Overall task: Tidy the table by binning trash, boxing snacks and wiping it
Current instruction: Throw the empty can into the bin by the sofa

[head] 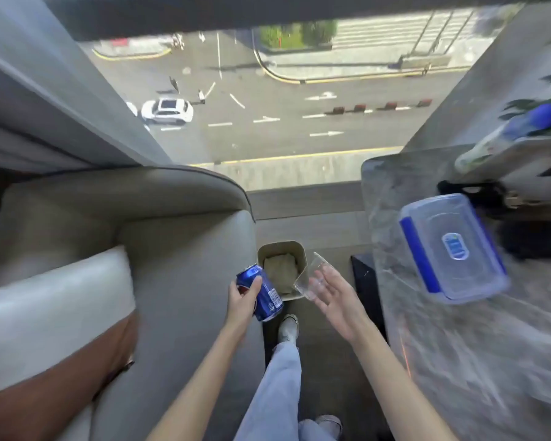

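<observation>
Head view, read from nine o'clock round to three: a grey sofa (172, 249) fills the left side. At its inner edge the left hand (240, 300) has its fingers and thumb wrapped round a blue drinks can (266, 294), held tilted just at the eight o'clock side of a small tan bin (280, 244). The bin stands on the floor between sofa and counter, at twelve o'clock from the person's shoe, with something pale and crumpled already inside.

At the bin's four o'clock rim, a clear plastic cup (312, 275) tips over the opening, against the fingertips of the right hand (334, 300). That hand is spread, fingers straight and palm up, so it does not appear to grip the cup; whether they touch is hard to tell.

Further towards three o'clock lies the marbled counter (458, 345), blurred, carrying a clear lidded box (452, 246) with blue clips, and beyond it at one o'clock a bottle (503, 132) with a blue cap.

The binning step looks to be in hand. Next, the can needs carrying over the opening towards three o'clock and letting go squarely, since the bin is narrow.
</observation>
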A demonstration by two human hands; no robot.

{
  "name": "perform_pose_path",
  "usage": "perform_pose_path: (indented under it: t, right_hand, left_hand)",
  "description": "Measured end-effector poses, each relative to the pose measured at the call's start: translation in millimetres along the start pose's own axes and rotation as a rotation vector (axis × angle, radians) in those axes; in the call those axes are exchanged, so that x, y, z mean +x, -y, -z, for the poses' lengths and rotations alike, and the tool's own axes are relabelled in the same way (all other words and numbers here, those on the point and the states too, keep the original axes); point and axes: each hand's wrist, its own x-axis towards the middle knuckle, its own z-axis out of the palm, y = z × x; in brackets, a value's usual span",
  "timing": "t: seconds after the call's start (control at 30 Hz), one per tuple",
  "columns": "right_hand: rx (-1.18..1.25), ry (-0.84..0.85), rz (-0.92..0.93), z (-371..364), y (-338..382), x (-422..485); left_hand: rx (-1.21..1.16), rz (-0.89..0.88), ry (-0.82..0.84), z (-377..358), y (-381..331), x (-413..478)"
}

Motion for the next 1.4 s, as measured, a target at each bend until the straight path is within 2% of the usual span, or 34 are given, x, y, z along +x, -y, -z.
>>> perform_pose_path:
  t: [0.1,0.23,0.33,0.43,0.5,0.7,0.87,0.93,1.07,1.2,1.3,1.4]
  right_hand:
    - [-0.014,-0.072,-0.09,13.0,-26.0,92.0]
    - [-0.087,-0.189,-0.209,44.6,-72.4,212.9]
    - [-0.238,-0.261,-0.229,62.9,-107.0,300.0]
    - [-0.468,-0.341,-0.142,74.8,-140.6,383.0]
    - [-0.559,-0.369,-0.08,78.4,-161.3,429.8]
    - [-0.763,-0.54,-0.044,84.4,-194.4,497.6]
    - [-0.886,-0.543,-0.092,84.6,-197.1,505.5]
    - [-0.917,-0.535,-0.094,80.1,-193.2,496.1]
    - [-1.097,-0.418,-0.015,65.8,-173.6,447.4]
    - [-1.376,-0.345,0.145,41.0,-145.5,360.8]
    - [-1.502,-0.32,0.235,18.0,-118.7,279.0]
    - [-1.529,-0.297,0.344,-0.4,-88.3,191.4]
  left_hand:
    - [-0.004,0.15,-0.049,-5.2,40.3,94.0]
    - [0.065,0.253,-0.138,-15.4,95.2,209.6]
    - [0.267,0.179,-0.11,-28.3,135.5,285.9]
    - [0.5,0.027,-0.046,-45.8,173.3,347.1]
    - [0.592,-0.016,-0.079,-55.4,192.3,379.3]
    - [0.806,0.09,-0.217,-71.3,224.2,440.9]
    - [0.781,0.176,-0.234,-80.4,222.5,452.9]
    - [0.857,0.18,-0.203,-81.0,216.7,444.6]
    - [1.194,-0.053,-0.004,-68.7,190.4,401.8]
    - [1.27,-0.205,0.205,-47.8,144.8,330.9]
    - [1.427,-0.315,0.265,-32.6,94.5,254.8]
    - [1.582,-0.468,0.303,-27.5,44.0,174.6]
